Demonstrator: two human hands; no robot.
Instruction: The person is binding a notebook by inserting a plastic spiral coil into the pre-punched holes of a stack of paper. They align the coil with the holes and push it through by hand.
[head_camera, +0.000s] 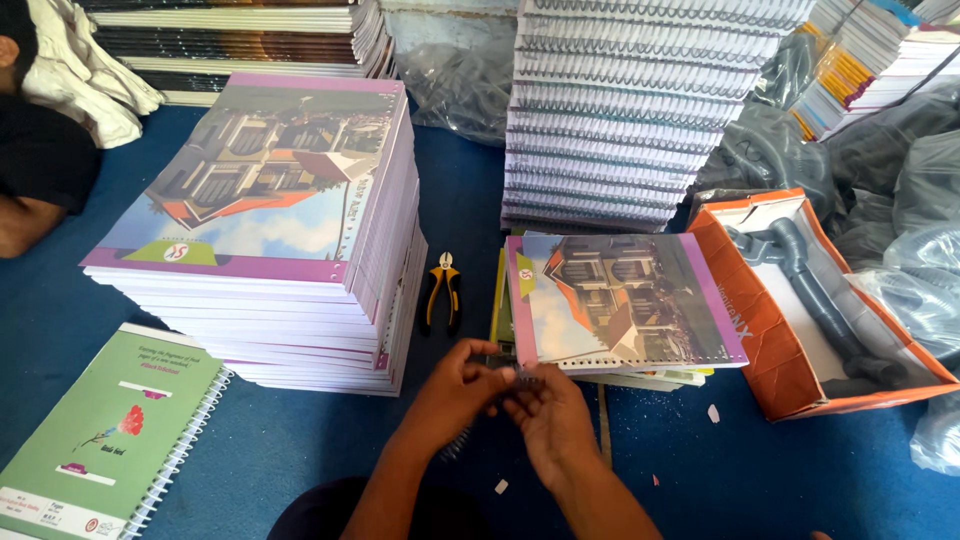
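Head view: left hand (455, 385) and right hand (548, 415) meet at the near edge of the notebook (620, 300), fingertips pinched on the end of its spiral wire (527, 378). Both are grasping that wire end; neither is released. The notebook lies on top of a short stack right of centre, near edge toward the person. Its cover is purple-bordered with a house picture, punch holes along the near edge. My read: hold the book flat, keep the coil aligned with the holes and turn evenly so it doesn't snag. Pliers (441, 290) lie on the blue mat just left. Tall stack of covers (270, 200) far left; orange box (790, 350) right.
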